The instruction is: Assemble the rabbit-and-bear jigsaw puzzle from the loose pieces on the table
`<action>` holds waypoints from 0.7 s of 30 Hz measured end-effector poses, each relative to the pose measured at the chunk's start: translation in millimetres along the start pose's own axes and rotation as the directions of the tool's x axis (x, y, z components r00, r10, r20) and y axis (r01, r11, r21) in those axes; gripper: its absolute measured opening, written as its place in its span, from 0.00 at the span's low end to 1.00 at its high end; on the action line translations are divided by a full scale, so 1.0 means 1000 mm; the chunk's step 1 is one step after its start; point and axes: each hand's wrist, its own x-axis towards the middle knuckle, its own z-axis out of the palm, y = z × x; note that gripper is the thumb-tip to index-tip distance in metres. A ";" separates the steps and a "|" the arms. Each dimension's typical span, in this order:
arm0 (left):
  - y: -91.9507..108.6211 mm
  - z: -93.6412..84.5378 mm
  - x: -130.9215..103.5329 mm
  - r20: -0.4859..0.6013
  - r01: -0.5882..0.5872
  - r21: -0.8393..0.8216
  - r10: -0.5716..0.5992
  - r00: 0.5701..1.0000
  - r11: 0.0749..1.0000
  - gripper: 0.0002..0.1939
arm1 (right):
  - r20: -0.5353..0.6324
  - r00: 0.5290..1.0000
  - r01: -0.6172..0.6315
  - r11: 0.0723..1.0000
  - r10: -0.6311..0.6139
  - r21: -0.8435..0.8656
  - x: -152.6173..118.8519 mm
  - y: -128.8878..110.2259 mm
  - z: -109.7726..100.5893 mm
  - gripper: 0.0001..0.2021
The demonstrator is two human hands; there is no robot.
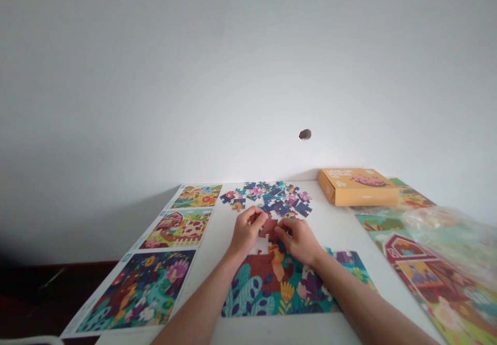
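Observation:
A reddish-brown puzzle piece is between my two hands, just above the top edge of a partly joined jigsaw puzzle. My left hand pinches its left side between thumb and fingers. On its right side, my right hand has curled fingers closed at the edge. The joined part shows blue leaves, a fox-coloured animal and a yellow flower; my right forearm covers some of its right side. Beyond my hands lies a heap of loose puzzle pieces, mostly dark blue and purple.
Along the left edge of the white table lies a sheet with several pictures. An orange puzzle box stands at the back right against the wall. Clear plastic wrap covers part of a farm picture at right.

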 end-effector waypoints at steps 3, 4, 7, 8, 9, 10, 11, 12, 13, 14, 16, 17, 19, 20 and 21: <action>0.003 0.001 -0.002 0.074 -0.013 0.019 0.011 0.997 1.000 0.08 | 0.023 1.000 0.001 1.000 -0.001 -0.024 0.000 0.001 0.002 0.12; 0.002 0.000 -0.003 0.094 -0.017 0.026 0.015 0.995 1.000 0.07 | 0.035 0.999 -0.004 0.999 0.005 -0.039 0.000 0.000 0.002 0.12; -0.001 -0.002 -0.002 0.121 -0.025 0.067 0.017 0.993 0.997 0.06 | 0.093 0.995 -0.010 0.996 0.018 -0.088 0.000 -0.003 -0.001 0.12; -0.002 -0.003 -0.002 0.117 -0.034 0.093 0.023 0.993 0.995 0.04 | 0.116 0.993 -0.001 0.994 0.014 -0.107 -0.001 -0.005 -0.003 0.11; -0.003 -0.005 -0.002 0.115 -0.050 0.128 0.035 0.993 0.991 0.04 | 0.138 0.990 0.015 0.991 0.003 -0.135 -0.001 -0.007 -0.005 0.09; -0.004 -0.006 -0.002 0.116 -0.075 0.173 0.055 0.992 0.982 0.04 | 0.160 0.987 0.038 0.985 -0.010 -0.170 -0.002 -0.008 -0.008 0.09; -0.003 -0.008 -0.003 0.128 -0.110 0.223 0.082 0.988 0.969 0.04 | 0.182 0.983 0.064 0.975 -0.025 -0.213 -0.003 -0.010 -0.011 0.10; -0.003 -0.009 -0.004 0.154 -0.152 0.277 0.112 0.982 0.949 0.05 | 0.202 0.979 0.088 0.963 -0.036 -0.255 -0.004 -0.011 -0.013 0.13; -0.002 -0.010 -0.005 0.191 -0.196 0.329 0.138 0.972 0.924 0.05 | 0.220 0.975 0.107 0.951 -0.043 -0.291 -0.005 -0.012 -0.015 0.15; -0.001 -0.011 -0.006 0.233 -0.235 0.375 0.154 0.960 0.897 0.06 | 0.233 0.971 0.119 0.941 -0.044 -0.318 -0.006 -0.012 -0.017 0.16; 0.001 -0.012 -0.007 0.298 -0.291 0.449 0.165 0.940 0.845 0.06 | 0.250 0.968 0.122 0.932 -0.035 -0.342 -0.006 -0.012 -0.018 0.17; 0.001 -0.012 -0.008 0.310 -0.305 0.479 0.166 0.936 0.823 0.07 | 0.254 0.967 0.117 0.931 -0.027 -0.346 -0.006 -0.011 -0.018 0.18; 0.000 -0.012 -0.007 0.307 -0.311 0.522 0.165 0.937 0.794 0.07 | 0.266 0.964 0.111 0.931 -0.016 -0.347 -0.006 -0.010 -0.017 0.19; 0.000 -0.012 -0.007 0.299 -0.307 0.533 0.164 0.940 0.789 0.08 | 0.269 0.963 0.109 0.933 -0.013 -0.344 -0.006 -0.010 -0.016 0.20; -0.001 -0.012 -0.007 0.287 -0.299 0.539 0.162 0.944 0.788 0.08 | 0.268 0.963 0.107 0.935 -0.013 -0.339 -0.005 -0.009 -0.015 0.20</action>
